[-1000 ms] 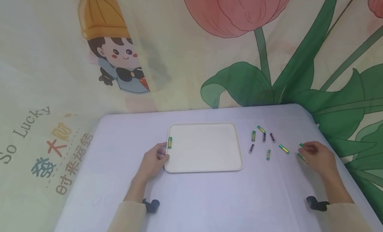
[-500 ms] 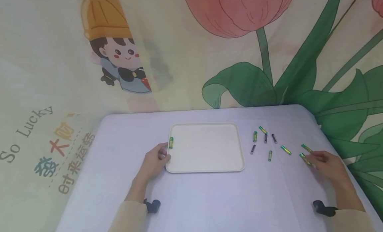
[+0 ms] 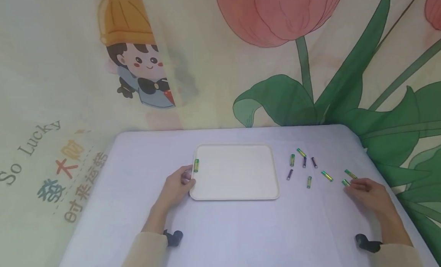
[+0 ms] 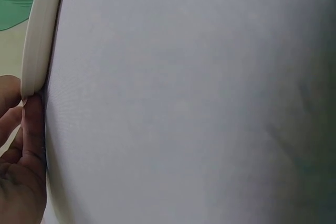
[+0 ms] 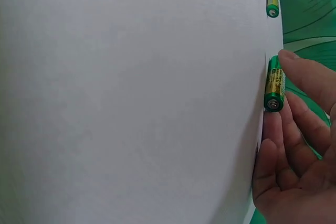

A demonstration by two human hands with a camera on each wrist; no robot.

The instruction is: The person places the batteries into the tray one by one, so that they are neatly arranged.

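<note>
The right hand (image 3: 370,194) pinches a green battery (image 3: 345,182) between thumb and fingertips at the table's (image 3: 241,228) 3 o'clock edge; the battery lies flat on the cloth, its long axis running from 10 to 4 o'clock in the head view. The left hand (image 3: 177,187) grips the tray (image 3: 237,175) at its 9 o'clock rim, thumb on top, beside a battery on the tray (image 3: 196,165) whose axis runs 12 to 6 o'clock.

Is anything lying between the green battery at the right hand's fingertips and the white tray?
Yes. The right hand touches a green battery. Loose batteries lie scattered on the table between it and the tray. Lifted, it would pass above them; nothing taller shows.
</note>
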